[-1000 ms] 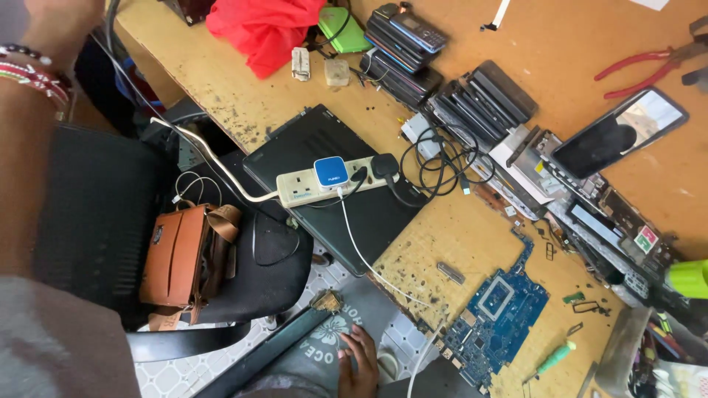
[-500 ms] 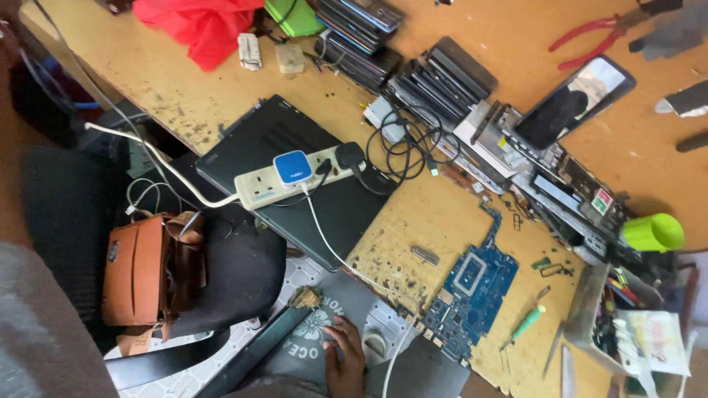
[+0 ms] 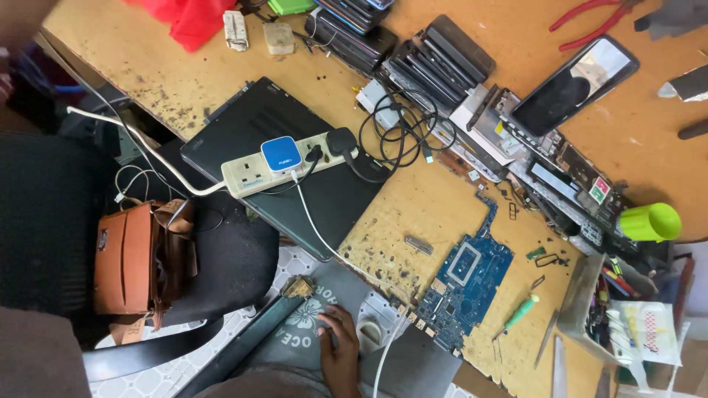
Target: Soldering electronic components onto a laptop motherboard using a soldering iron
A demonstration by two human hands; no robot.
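We see 1 hand (image 3: 341,352) at bottom centre, fingers curled flat on the lap, empty; nearest the board (image 3: 463,284) on the counter (image 3: 442,206). Reach gently, by its edges.

The table (image 3: 457,214) carries one closed black laptop (image 3: 284,166); one white power strip (image 3: 284,166) with one blue adapter (image 3: 280,155) and one black plug (image 3: 341,140); one blue circuit board (image 3: 466,284); one phone (image 3: 574,85); one pair of red pliers (image 3: 590,22); one green-handled screwdriver (image 3: 520,313); one green cup (image 3: 649,222); one red cloth (image 3: 188,22). One brown bag (image 3: 136,262) sits on one black chair (image 3: 221,273). One hand (image 3: 341,350) shows.
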